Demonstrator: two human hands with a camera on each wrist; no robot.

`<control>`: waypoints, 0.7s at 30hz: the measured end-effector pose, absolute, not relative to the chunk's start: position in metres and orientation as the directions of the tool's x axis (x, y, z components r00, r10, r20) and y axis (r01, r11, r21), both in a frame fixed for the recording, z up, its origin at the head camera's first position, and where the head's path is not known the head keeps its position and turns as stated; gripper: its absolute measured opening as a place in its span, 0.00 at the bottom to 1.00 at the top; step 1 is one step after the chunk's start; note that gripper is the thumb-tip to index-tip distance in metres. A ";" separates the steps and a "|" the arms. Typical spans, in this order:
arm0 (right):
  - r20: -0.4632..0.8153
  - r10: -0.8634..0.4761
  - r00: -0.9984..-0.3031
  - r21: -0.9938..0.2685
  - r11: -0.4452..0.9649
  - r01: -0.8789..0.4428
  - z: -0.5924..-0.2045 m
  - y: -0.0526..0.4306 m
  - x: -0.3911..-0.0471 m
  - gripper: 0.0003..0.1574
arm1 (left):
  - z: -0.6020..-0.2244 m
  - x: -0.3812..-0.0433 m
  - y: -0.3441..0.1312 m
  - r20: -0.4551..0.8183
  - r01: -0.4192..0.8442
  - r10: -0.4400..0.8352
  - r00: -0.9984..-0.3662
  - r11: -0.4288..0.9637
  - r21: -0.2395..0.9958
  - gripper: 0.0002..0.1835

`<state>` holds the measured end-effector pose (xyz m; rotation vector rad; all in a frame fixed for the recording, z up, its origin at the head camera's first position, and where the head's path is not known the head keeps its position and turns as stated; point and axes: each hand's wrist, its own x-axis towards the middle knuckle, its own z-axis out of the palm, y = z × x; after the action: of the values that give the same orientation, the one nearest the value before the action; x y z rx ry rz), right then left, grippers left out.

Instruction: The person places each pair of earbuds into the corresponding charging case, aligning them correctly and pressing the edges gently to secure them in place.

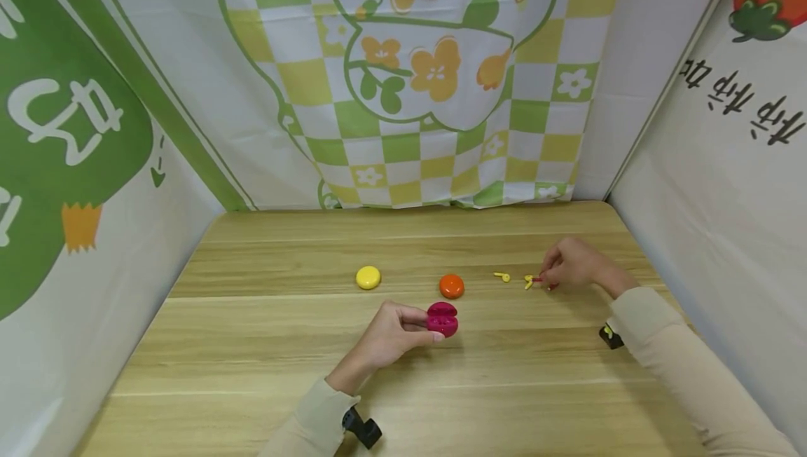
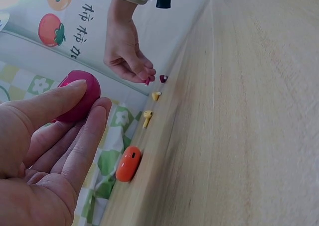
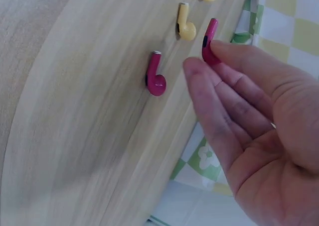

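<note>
Over the middle of the surface (image 1: 504,387), the left hand (image 1: 387,334) holds the red case (image 1: 443,325), pinching it between thumb and fingers. The case is open, its lid (image 1: 443,308) raised on the far side; whether anything sits in its seats is too small to tell with certainty.

Toward the right end, the right hand (image 1: 572,263) pinches one red bud (image 3: 210,39) at its fingertips, just above the surface; in the right wrist view the stem points up and away from the palm. The second red bud (image 3: 156,79) lies on the surface near those fingertips, apart from them.

Two yellow buds are noted. The near yellow bud (image 3: 187,31) lies beside the red pair; the far yellow bud (image 1: 504,277) lies farther left, between it and the orange case (image 1: 451,287). The orange case stands closed, just beyond the red case. The yellow case (image 1: 368,277), likewise closed, stands farther left, well apart from the orange one.

Each wrist carries a black camera below a pale sleeve (image 1: 649,331). Behind the surface hangs a checked curtain (image 1: 403,155) in green, yellow and white.
</note>
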<state>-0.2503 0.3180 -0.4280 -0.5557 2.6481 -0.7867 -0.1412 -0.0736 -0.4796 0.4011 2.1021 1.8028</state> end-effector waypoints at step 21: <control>-0.017 -0.496 -0.868 -0.603 0.698 -0.386 -0.385 0.302 -0.241 0.04 | -0.476 -0.140 -0.075 -0.070 -0.006 0.422 -0.904 0.150 0.989 0.15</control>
<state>-0.2406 0.3016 -0.3854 -0.7152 2.7272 -0.9083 -0.1396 -0.0747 -0.4760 0.3996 2.1029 1.8107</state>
